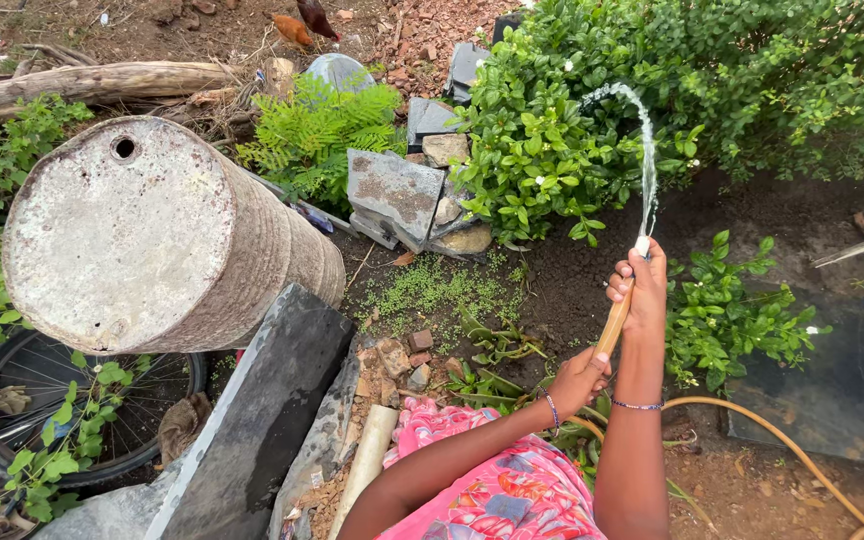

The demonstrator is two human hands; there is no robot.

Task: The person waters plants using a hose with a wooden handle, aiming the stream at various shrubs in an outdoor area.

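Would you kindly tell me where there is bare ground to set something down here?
Bare dark soil lies between the stone slabs and the small shrub, under the hose. Crowded: the drum, rubble and big bush.

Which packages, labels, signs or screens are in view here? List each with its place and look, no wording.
None in view: no package, label, sign or screen shows.
The rusty whitish metal drum lying at left bears no label.
Both hands grip only the tan rubber hose: right hand at the spraying tip, left hand lower down.
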